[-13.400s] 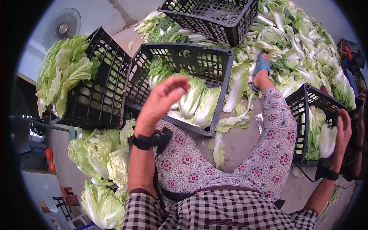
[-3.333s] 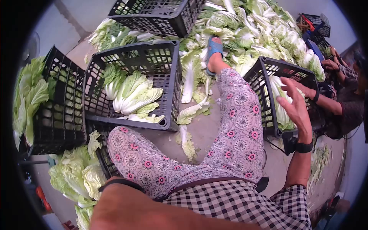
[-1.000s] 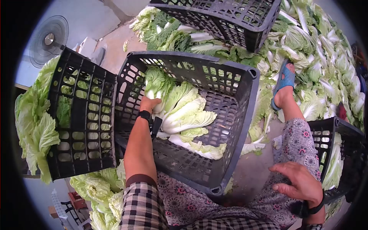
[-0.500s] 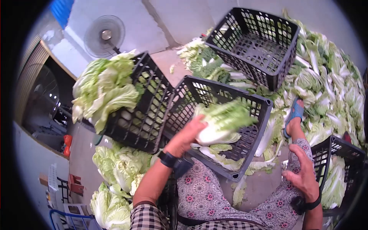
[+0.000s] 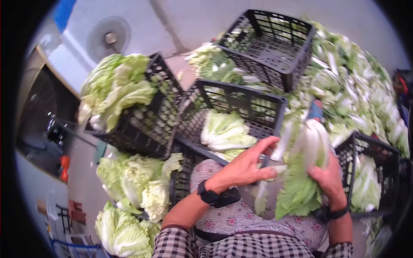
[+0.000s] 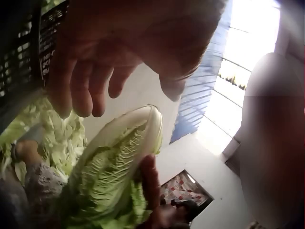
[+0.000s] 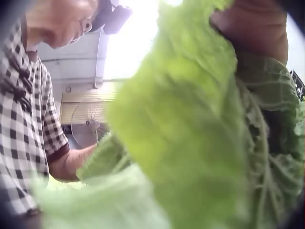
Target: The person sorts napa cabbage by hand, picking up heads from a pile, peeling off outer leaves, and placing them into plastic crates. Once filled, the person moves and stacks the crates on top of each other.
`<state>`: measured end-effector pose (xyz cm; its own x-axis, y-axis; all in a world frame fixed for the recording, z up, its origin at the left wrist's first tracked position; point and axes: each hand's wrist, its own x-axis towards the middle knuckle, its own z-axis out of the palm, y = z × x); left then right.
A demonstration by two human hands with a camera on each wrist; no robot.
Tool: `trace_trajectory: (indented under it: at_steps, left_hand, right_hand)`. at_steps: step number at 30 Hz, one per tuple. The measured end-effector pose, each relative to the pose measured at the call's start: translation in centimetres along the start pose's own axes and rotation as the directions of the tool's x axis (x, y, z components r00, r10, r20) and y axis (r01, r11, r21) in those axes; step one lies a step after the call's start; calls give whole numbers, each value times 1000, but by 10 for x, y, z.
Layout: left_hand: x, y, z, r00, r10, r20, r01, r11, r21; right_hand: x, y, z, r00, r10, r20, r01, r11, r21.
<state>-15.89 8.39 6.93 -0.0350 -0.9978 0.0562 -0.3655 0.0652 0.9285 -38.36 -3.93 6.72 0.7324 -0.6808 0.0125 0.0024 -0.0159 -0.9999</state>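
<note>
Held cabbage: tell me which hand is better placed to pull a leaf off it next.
Probably the left hand: it appears to hold nothing, and its fingers are close to the cabbage. The right hand grips that cabbage, so it seems better suited to steadying.

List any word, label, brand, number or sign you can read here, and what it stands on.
None can be read in any view.
Pale green leafy cabbage held in the right hand: no lettering visible.
Topmost black slotted plastic crate: none legible.
Grey round fan: too blurred to tell.
</note>
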Motion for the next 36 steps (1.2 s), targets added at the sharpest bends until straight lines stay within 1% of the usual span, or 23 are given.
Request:
trace_trajectory:
  at_steps: [1, 2, 3, 4, 7, 8, 11, 12, 14, 15, 16, 19, 20, 21, 22, 25, 26, 28, 29, 30, 31, 34, 36]
  left_hand:
    - [1, -2, 11, 1000, 0, 0, 0, 1000, 11]
    - [6, -6, 32, 999, 38, -20, -40, 996, -77]
    - [9, -9, 52, 997, 67, -50, -74, 984, -161]
    - [12, -14, 66, 987, -26, -160, -8, 978, -211]
    - [16, -15, 59, 976, -147, -158, 73, 915, -398]
    - [15, -10, 56, 967, -169, -191, 75, 904, -420]
    - [16, -33, 66, 942, -91, -322, -99, 844, -528]
    - [15, -36, 70, 948, -67, -310, -97, 870, -483]
    - [14, -43, 75, 958, -139, -249, -40, 799, -600]
    - [13, -43, 78, 961, -174, -214, -10, 753, -658]
    - [11, -39, 79, 969, -196, -152, 7, 634, -773]
    - [3, -42, 70, 983, -121, -139, 12, 794, -608]
    - [2, -38, 67, 981, -97, -167, -20, 809, -587]
    - [0, -37, 64, 983, -114, -144, 17, 837, -547]
    - [-3, -38, 58, 983, -132, -125, 52, 862, -504]
    - [-13, -42, 44, 979, -188, -80, 136, 894, -428]
    - [-16, -43, 38, 975, -207, -78, 159, 900, -406]
    - [-22, -42, 26, 974, -206, -94, 149, 895, -420]
    - [-25, -43, 20, 972, -210, -106, 146, 892, -427]
    - [-28, -45, 15, 968, -194, -160, 114, 906, -408]
    - [-30, -52, 9, 959, -182, -216, 87, 918, -388]
    - [-40, -65, -16, 897, -196, -397, 57, 940, -335]
    - [-47, -80, -36, 840, -179, -512, 41, 962, -269]
  right_hand:
    - [1, 2, 0, 998, 61, 17, -62, 998, 33]
    - [2, 3, 8, 992, 122, 34, -124, 990, 66]
    - [1, 3, 16, 999, 44, 22, -40, 991, -127]
    - [2, 10, 23, 1000, -23, 11, 25, 980, -196]
    - [0, 9, 13, 994, -97, 52, 108, 952, -287]
    - [4, 21, 6, 983, -145, 110, 169, 950, -262]
    - [-3, 3, 24, 987, 32, 157, -39, 998, 45]
    - [-2, 14, 28, 991, -3, 135, 16, 995, -96]
    - [-1, 27, 31, 994, -45, 96, 55, 993, -107]
    - [-2, 31, 31, 995, -61, 77, 70, 991, -115]
    - [-2, 33, 32, 997, -42, 60, 49, 991, -122]
    - [-4, 34, 35, 1000, -6, 16, 7, 995, -96]
    - [-4, 32, 33, 1000, -3, 16, 4, 998, -60]
    - [-4, 31, 28, 1000, -2, 17, 2, 1000, -29]
    - [-7, 30, 23, 1000, -22, -19, 21, 995, -94]
    - [-12, 20, 5, 993, 3, -120, -2, 1000, 14]
    - [-13, 9, 0, 981, -51, -190, 60, 997, 43]
    - [-17, 9, -29, 935, -42, -353, 66, 996, 54]
    - [-21, 6, -46, 897, -85, -434, 71, 996, -48]
    - [-26, 8, -66, 865, -96, -492, 81, 995, -51]
    - [-30, 12, -90, 813, -173, -556, 106, 983, -151]
    - [-55, 11, -153, 722, -231, -653, 6, 945, -327]
    - [-74, 18, -196, 707, -248, -662, 23, 944, -328]
